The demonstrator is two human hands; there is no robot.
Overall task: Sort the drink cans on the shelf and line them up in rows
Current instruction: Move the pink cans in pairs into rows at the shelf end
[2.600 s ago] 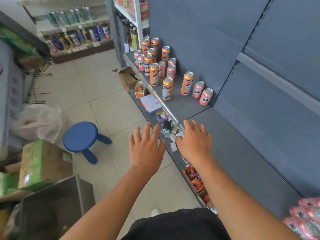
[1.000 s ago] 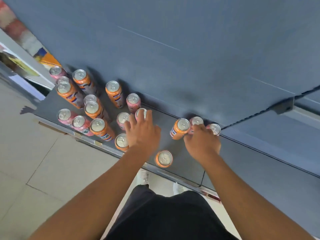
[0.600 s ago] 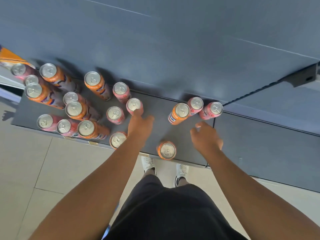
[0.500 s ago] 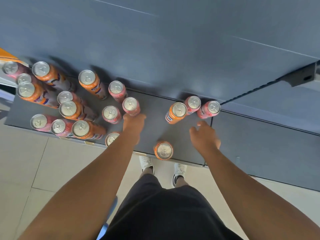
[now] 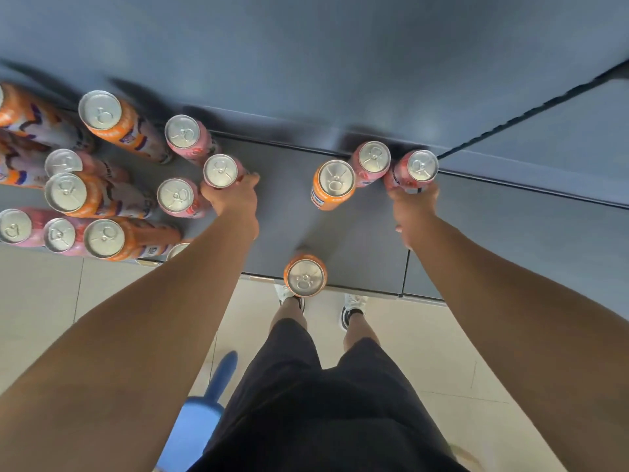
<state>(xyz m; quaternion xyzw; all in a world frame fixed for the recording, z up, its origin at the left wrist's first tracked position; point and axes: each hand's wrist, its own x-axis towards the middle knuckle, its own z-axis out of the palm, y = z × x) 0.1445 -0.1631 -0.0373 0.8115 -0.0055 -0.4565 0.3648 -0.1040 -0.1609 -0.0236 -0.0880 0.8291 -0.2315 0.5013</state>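
shelf: dark grey board, seen from above, backed by a grey panel.
can cluster: orange and pink cans are stood upright and mixed at the shelf's left end, from back edge to front edge.
blue stool: seen on the pale floor tiles, below the left forearm.
left hand: fingers are curled round the left-held pink can, which stands on the cluster's right side, mid-depth on the shelf.
lone orange can: stood upright at the shelf's front edge, between the two arms, well apart from the rest.
back group: an orange can, a pink can and the right-held pink can are bunched at the back edge.
right hand: closed on the right-held pink can from the front; the view is blurred, so the grip is probably round the can's body.
hands: well apart, one can in each.
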